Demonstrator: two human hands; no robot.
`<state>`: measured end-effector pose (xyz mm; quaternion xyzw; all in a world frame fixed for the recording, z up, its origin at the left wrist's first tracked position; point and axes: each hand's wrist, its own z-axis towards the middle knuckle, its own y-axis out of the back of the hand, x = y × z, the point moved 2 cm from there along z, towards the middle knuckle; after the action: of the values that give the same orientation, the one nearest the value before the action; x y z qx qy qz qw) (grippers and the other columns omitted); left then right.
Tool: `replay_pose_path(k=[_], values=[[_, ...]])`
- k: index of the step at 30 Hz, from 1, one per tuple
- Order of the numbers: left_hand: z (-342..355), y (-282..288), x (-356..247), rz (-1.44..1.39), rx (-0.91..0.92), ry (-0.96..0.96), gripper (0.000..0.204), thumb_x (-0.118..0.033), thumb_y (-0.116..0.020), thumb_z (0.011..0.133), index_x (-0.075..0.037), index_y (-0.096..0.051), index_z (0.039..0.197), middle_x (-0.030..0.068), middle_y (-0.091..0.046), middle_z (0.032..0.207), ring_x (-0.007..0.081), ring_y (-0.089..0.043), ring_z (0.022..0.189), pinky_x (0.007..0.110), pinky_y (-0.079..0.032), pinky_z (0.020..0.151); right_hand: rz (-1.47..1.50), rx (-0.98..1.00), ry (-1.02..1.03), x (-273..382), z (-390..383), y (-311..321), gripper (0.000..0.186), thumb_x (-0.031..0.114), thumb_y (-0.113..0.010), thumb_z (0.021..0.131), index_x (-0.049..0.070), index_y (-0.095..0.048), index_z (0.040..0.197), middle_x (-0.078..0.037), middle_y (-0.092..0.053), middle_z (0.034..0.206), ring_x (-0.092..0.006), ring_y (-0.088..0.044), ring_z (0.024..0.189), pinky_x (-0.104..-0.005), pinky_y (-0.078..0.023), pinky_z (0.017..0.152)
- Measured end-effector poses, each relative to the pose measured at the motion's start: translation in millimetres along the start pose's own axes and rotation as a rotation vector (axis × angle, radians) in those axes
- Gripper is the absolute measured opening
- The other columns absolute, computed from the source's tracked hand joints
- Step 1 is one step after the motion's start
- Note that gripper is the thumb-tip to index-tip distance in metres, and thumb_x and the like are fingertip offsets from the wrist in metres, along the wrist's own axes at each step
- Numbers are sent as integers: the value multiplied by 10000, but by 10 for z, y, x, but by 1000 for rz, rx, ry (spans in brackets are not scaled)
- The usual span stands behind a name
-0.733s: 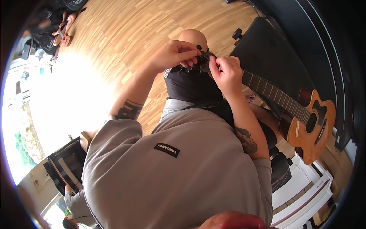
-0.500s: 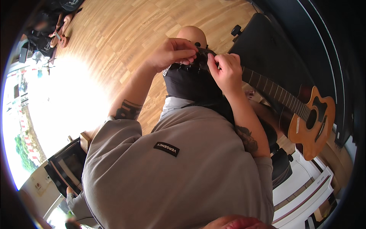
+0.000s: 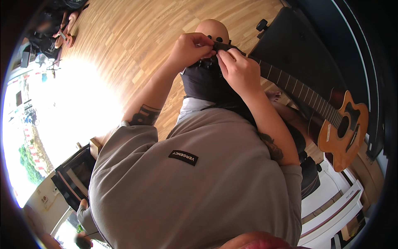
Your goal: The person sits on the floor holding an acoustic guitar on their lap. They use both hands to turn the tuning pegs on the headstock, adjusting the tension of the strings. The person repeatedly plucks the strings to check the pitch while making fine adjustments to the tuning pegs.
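Observation:
An acoustic guitar (image 3: 355, 124) with a light wooden top rests at the right, its neck (image 3: 296, 86) slanting up toward my lap. The dark headstock (image 3: 227, 48) lies over my raised knee, with several tuning pegs (image 3: 206, 63) along its near side. My left hand (image 3: 190, 52) is at the end of the headstock, thumb and fingers pinched together. Right beside it, my right hand (image 3: 240, 71) presses bent fingers to the headstock near the nut. Anything thin between the fingertips of either hand is too small to make out.
A large black padded object (image 3: 296, 45) stands beyond the neck, with a black knob near its corner. At the far left a person holds a small ukulele (image 3: 68, 40). A black bag (image 3: 74, 176) sits at lower left, a white ridged object (image 3: 331, 211) at lower right.
The headstock and my knee have shifted slightly up in view. My right hand has moved left along the headstock, closer to my left hand, and its fingers have curled over.

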<state>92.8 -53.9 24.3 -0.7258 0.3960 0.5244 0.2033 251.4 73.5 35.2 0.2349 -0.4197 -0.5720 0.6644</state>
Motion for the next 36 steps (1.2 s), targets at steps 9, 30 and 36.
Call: replay_pose_path(k=[9, 30, 36], values=[[-466, -273, -126, 216, -70, -75, 246, -192, -717, 1030, 12, -746, 1165, 117, -785, 1010, 159, -774, 879, 273, -622, 741, 279, -283, -187, -175, 71, 37, 105, 126, -811, 959, 48, -767, 1014, -61, -742, 864, -182, -662, 620, -306, -528, 544], [-303, -185, 74, -112, -83, -28, 267, -42, -802, 935, 69, -734, 1168, 136, -794, 997, 182, -772, 903, 292, -631, 818, 73, -25, -31, 10, -56, 44, 135, 201, -768, 934, 117, -662, 935, -9, -644, 864, -200, -710, 638, -354, -545, 501], [-217, -131, 78, -433, -61, 49, 361, -7, -769, 945, 105, -655, 1268, 206, -771, 1121, 248, -778, 1028, 336, -647, 947, -19, -32, -58, 54, -26, -20, 150, 198, -743, 947, 108, -633, 900, -25, -612, 841, -196, -700, 614, -352, -536, 472]])
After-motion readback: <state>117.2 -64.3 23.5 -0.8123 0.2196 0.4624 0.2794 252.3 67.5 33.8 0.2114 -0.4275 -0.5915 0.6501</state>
